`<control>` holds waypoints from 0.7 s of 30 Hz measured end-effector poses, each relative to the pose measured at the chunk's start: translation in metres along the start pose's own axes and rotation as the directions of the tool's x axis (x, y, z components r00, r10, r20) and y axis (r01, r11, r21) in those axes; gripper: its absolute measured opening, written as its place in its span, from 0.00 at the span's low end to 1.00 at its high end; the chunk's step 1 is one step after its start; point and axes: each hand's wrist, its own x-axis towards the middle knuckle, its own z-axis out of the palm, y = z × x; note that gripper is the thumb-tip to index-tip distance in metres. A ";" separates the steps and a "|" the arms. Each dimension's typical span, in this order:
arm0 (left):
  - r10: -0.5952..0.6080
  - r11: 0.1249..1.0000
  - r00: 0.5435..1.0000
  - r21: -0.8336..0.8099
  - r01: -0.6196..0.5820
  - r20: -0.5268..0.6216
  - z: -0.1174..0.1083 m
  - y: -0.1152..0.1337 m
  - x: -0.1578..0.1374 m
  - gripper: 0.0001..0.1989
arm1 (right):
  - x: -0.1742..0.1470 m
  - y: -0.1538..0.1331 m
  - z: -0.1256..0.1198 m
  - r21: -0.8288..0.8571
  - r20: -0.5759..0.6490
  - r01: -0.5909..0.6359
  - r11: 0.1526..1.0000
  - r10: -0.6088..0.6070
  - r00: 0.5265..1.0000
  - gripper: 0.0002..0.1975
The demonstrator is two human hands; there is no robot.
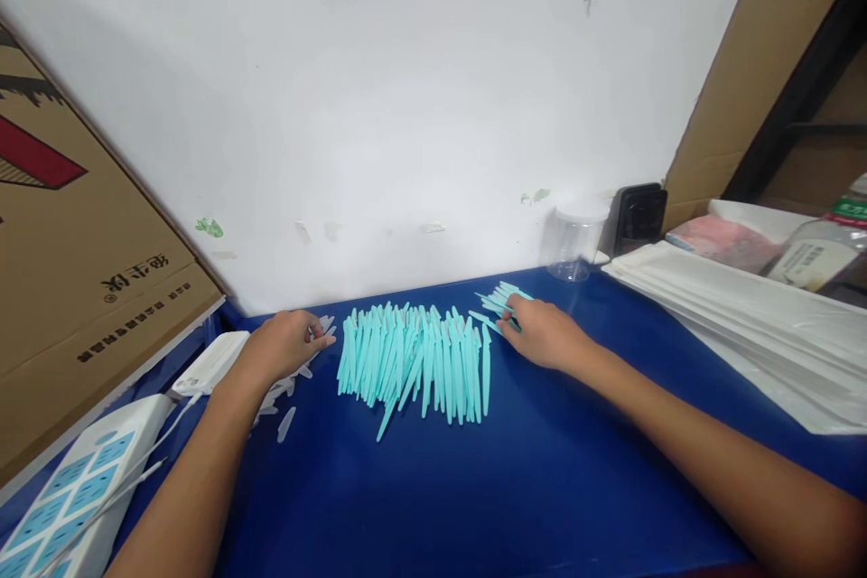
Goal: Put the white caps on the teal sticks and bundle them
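Note:
A broad row of turquoise sticks shaped like eyebrow razors (413,357) lies side by side on the blue tabletop (433,506). To its right, my right hand (538,330) has its fingers curled around the end of one such razor (484,321). Just beyond those fingers is a smaller bunch of the same razors (498,296). On the left, small clear plastic caps (286,424) are scattered beneath and around my left hand (288,343). Its thumb and fingers are drawn together beside some caps; what they hold, if anything, is too small to tell.
At far left are a white power strip (88,488), a white box with a cable (211,363) and a large carton (81,271). A clear jar (573,239) stands by the wall. White sheets or bags (759,316) and a bottle (823,248) are at right.

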 end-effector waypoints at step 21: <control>0.032 0.949 0.869 -0.288 0.129 0.494 -0.018 -0.020 -0.018 0.21 | 0.006 0.012 -0.004 -0.154 -0.033 -0.131 0.979 0.128 0.991 0.18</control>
